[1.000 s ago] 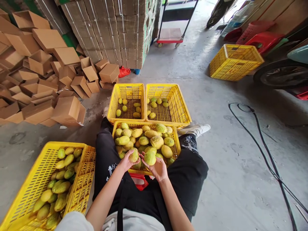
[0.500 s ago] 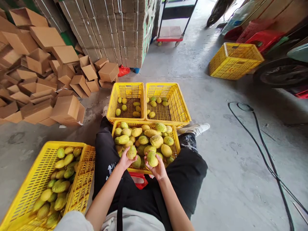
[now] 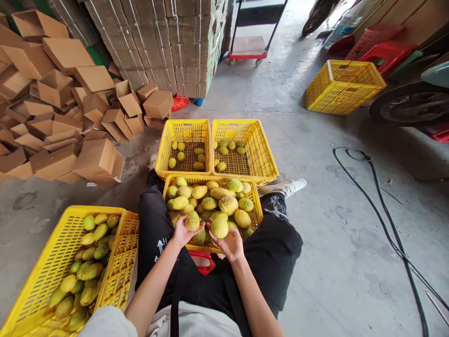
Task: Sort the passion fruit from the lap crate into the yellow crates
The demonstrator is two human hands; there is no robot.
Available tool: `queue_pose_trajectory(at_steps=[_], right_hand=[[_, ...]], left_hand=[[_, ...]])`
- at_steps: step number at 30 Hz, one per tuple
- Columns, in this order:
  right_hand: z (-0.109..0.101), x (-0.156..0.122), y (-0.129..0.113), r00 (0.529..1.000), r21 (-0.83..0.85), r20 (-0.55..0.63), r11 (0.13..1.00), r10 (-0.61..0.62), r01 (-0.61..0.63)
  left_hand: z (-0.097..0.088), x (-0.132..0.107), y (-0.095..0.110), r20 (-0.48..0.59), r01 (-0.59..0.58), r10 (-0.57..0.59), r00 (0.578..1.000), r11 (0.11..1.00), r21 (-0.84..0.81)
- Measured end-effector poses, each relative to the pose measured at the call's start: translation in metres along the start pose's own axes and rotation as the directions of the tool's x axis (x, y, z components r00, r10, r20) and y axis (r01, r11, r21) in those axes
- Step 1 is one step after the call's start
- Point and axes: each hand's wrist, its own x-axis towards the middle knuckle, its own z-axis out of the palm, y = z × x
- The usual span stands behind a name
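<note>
Both my hands are just above the near edge of the full yellow crate (image 3: 257, 206) between my legs. My left hand (image 3: 180, 232) holds a roundish yellow-green papaya-like fruit (image 3: 192, 221) in its fingers. Cradled in my right hand (image 3: 231, 245), palm up with the thumb loose, is a paler, pear-shaped papaya-like fruit (image 3: 219, 227). The two fruits are close together but apart. Beneath them the crate is heaped with similar yellow and green fruits (image 3: 228, 205), some hidden by my hands.
Two yellow crates (image 3: 185, 122) (image 3: 261, 150) beyond hold several fruits each. Another yellow crate (image 3: 35, 262) of fruits stands at my left. Cardboard boxes (image 3: 94, 159) are piled at left, with a trolley (image 3: 249, 47) behind. A black hose (image 3: 389, 220) lies on the floor at right.
The fruit in my right hand has turned, showing a smoother, yellower side, and that hand's fingers have loosened and shifted slightly left. My left hand with its fruit has barely moved.
</note>
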Motion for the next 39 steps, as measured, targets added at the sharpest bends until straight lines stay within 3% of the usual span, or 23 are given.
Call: queue_pose_trajectory(at_steps=[7, 11, 16, 24, 31, 35, 39], right_hand=[[-0.004, -0.001, -0.002, 0.995, -0.008, -0.095, 1.0, -0.019, 0.018], [-0.005, -0.001, 0.001, 0.995, -0.028, -0.096, 0.999, 0.018, -0.02], [-0.003, 0.0, 0.005, 0.994, -0.067, -0.105, 0.997, 0.02, -0.028], [0.003, -0.001, 0.0, 1.0, -0.047, -0.006, 0.999, 0.005, -0.005], [0.0, -0.002, -0.001, 0.998, -0.018, -0.047, 0.999, -0.05, 0.049], [-0.006, -0.003, 0.002, 0.999, -0.048, -0.031, 0.998, -0.032, 0.031], [-0.007, -0.002, 0.006, 0.999, -0.116, -0.036, 0.993, 0.009, -0.013]], left_hand=[[0.0, -0.003, 0.001, 0.003, 0.024, -0.024, 1.0, 0.999, 0.031], [-0.001, -0.003, -0.001, 0.074, 0.03, -0.039, 0.997, 0.993, 0.118], [-0.002, -0.001, -0.003, 0.058, 0.076, -0.09, 0.994, 0.977, 0.201], [0.0, -0.001, -0.004, 0.11, 0.147, -0.166, 0.98, 0.976, 0.158], [0.003, -0.008, -0.005, 0.195, 0.082, -0.125, 0.973, 0.973, 0.215], [0.002, -0.008, -0.005, 0.273, 0.052, -0.127, 0.954, 0.963, 0.265], [0.002, -0.007, -0.006, 0.267, 0.069, -0.158, 0.951, 0.947, 0.315]])
